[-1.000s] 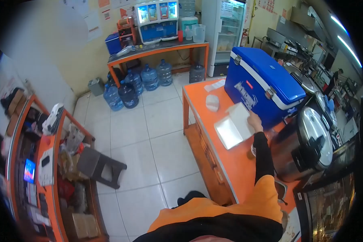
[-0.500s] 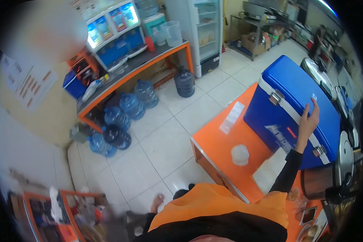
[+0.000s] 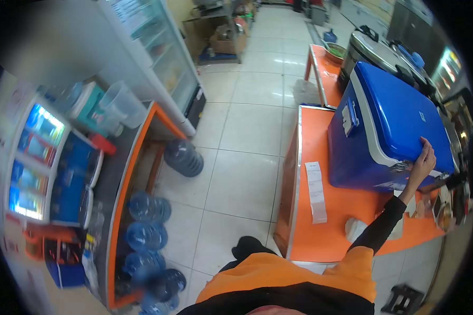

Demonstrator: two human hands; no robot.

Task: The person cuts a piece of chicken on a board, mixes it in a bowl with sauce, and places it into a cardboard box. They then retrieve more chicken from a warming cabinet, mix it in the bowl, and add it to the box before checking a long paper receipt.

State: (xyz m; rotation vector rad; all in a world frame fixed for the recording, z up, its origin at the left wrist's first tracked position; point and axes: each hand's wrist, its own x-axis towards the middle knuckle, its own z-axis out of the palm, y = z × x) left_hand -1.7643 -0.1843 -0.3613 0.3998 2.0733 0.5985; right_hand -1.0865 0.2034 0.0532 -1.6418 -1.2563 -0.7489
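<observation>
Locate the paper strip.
Head view, right of centre: the paper strip lies on the orange table, just left of the blue cooler.

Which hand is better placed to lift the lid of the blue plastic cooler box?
Probably the right hand: it is at the edge of the blue plastic lid, while the left hand is out of view.

A big blue box (image 3: pixel 391 128) stands in my way, with my right grip (image 3: pixel 425 157) against its lid. A silver pot (image 3: pixel 367 48) blocks behind. I have room over the desk (image 3: pixel 339 207) and flat paper strip (image 3: pixel 316 191); a white bundle (image 3: pixel 355 229) blocks the near edge.
</observation>
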